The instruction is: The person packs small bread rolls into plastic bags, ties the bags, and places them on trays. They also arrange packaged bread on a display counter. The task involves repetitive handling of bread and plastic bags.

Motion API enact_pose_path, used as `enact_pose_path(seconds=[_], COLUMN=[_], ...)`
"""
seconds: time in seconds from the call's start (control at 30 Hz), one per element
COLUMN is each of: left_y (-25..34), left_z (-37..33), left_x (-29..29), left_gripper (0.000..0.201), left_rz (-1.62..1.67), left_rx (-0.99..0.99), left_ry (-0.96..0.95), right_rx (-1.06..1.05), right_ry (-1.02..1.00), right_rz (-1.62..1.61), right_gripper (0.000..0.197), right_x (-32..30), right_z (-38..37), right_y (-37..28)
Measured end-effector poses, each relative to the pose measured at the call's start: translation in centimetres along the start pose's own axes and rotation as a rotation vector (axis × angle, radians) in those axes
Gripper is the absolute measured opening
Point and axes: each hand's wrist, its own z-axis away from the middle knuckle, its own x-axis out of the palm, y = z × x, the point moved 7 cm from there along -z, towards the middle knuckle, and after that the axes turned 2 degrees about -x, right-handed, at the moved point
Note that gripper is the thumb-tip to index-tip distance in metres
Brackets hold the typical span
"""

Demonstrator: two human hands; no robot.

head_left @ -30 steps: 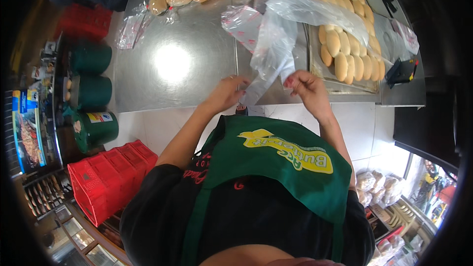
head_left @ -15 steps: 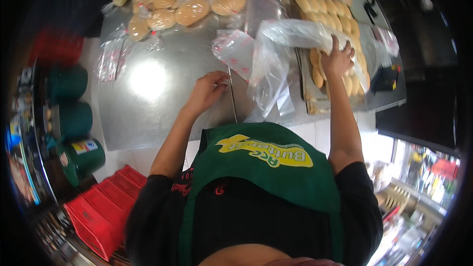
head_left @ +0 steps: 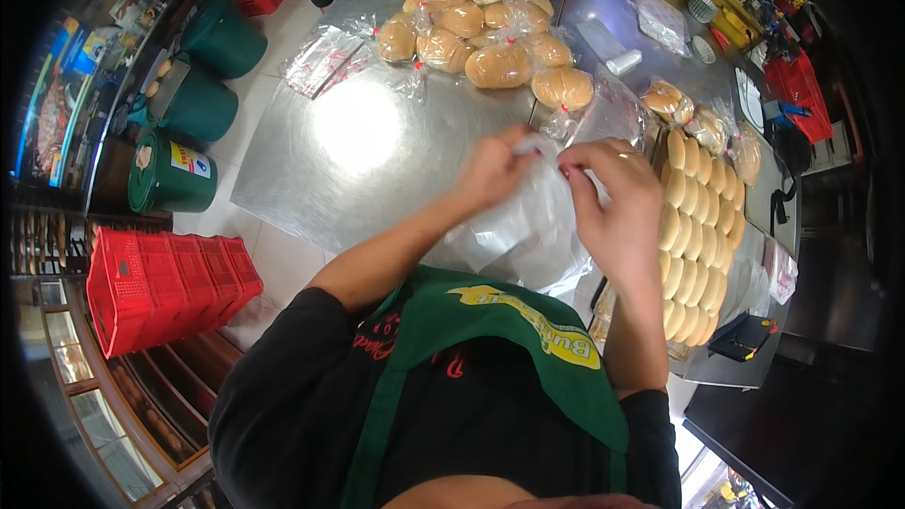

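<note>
In front of my apron a thin clear plastic bag [head_left: 533,231] hangs over the metal table [head_left: 283,160]. My left hand [head_left: 498,170], a little blurred, is closed on the bag's upper edge. Close beside it on the right, my right hand [head_left: 617,193] pinches the same edge between thumb and fingers. The bag looks crumpled at the top and spreads out below. To the right of my right hand, long bread rolls [head_left: 696,236] lie in tight rows on a baking tray [head_left: 600,306]. A stack of flat clear bags [head_left: 608,118] rests just beyond my hands.
Bagged round buns [head_left: 500,64] are heaped at the far side, with more bagged rolls [head_left: 667,102] behind the tray. A packet of printed bags [head_left: 328,61] lies near the table's left edge. Green bins [head_left: 170,172] and red crates [head_left: 174,283] stand on the left.
My right hand has left the bread tray and come inward with the bag. My left hand has moved to meet it and taken hold of the bag. The whole view has turned.
</note>
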Motion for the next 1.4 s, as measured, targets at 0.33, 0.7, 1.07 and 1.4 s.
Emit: enact_pose_path(seconds=[0.33, 0.7, 1.07, 1.4], left_y=[-5.5, -5.3, -6.4, -4.1], left_z=[0.9, 4.5, 5.9, 5.9], left_x=[-11.8, -8.1, -14.3, -10.8], left_gripper=[0.031, 0.047, 0.033, 0.067], left_rz=[0.687, 0.889, 0.603, 0.245], left_rx=[-0.345, -0.526, -0.345, -0.1], left_ry=[0.4, 0.069, 0.016, 0.14], right_rx=[-0.298, 0.558, 0.844, 0.67], right_ry=[-0.088, 0.071, -0.039, -0.192], right_rz=[-0.998, -1.207, -0.714, -0.694], right_gripper=[0.018, 0.027, 0.008, 0.014], right_x=[-1.4, 15.5, 16.9, 18.6], right_z=[-1.8, -2.5, 4.7, 4.3], right_y=[-5.0, 9.6, 12.9, 9.3])
